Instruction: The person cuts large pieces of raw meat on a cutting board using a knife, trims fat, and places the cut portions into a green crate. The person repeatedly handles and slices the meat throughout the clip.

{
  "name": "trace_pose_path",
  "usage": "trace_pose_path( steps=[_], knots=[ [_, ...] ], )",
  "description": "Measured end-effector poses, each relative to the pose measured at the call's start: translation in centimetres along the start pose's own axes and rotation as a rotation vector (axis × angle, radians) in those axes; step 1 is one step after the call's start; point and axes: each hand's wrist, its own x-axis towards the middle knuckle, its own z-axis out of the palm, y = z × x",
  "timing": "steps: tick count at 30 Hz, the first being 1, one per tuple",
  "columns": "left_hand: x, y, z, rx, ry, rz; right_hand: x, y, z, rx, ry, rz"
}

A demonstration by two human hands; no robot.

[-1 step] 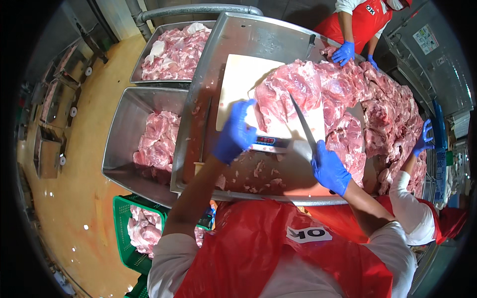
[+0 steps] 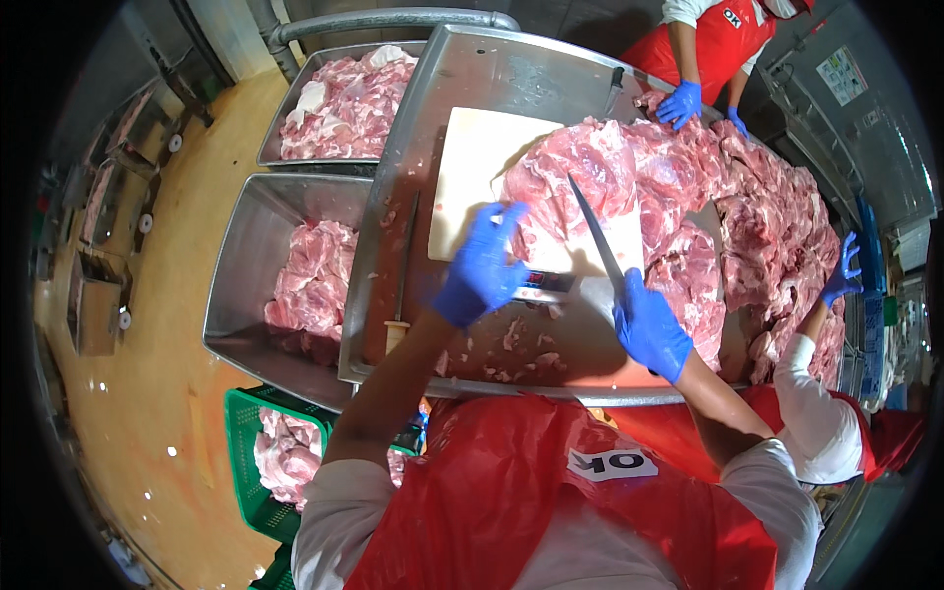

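My right hand (image 2: 651, 324), in a blue glove, is wrapped round the handle of a long knife (image 2: 596, 231). Its blade points away from me, the tip over a large slab of raw meat (image 2: 573, 177). The slab lies on the right part of a white cutting board (image 2: 460, 182). My left hand (image 2: 482, 267), also gloved in blue, hangs at the slab's near left side with its fingers apart and nothing in them; whether it touches the meat I cannot tell. Beneath the board's near edge shows a scale (image 2: 546, 287) with a lit display, partly hidden by my left hand.
More meat (image 2: 767, 236) is heaped on the right of the steel table (image 2: 492, 74). A sharpening rod (image 2: 405, 265) lies left of the board. Metal bins (image 2: 236, 256) and a green crate (image 2: 246, 462) hold meat at left. Co-workers' gloved hands (image 2: 680, 104) are at the heap.
My left hand has moved a little right, toward the slab, and its fingers have spread. The knife has barely shifted.
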Motion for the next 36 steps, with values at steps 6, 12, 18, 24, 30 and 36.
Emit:
trace_pose_path(
  steps=[6,12,18,24,30,36],
  knots=[
    [1.8,0.3,2.2,0.275,-0.224,0.016,8.5,-0.5,4.1,0.308,0.182,-0.03],
    [1.6,-1.1,1.2,0.019,-0.104,-0.014,12.1,-5.5,4.9,-0.006,0.119,0.021],
    [2.9,-2.0,0.5,-0.083,-0.18,-0.076,3.6,-0.5,6.9,-0.113,-0.199,0.058],
    [2.0,-4.8,0.4,-0.414,-0.241,-0.43,-3.0,-1.7,4.1,-0.101,-0.214,0.139],
    [1.0,-1.2,0.5,-0.333,-0.203,-0.179,10.0,-6.3,2.8,-0.186,0.033,0.027],
    [-0.2,-2.3,0.8,-0.189,-0.218,-0.081,12.9,-6.4,4.5,-0.238,-0.109,0.053]
  ],
)
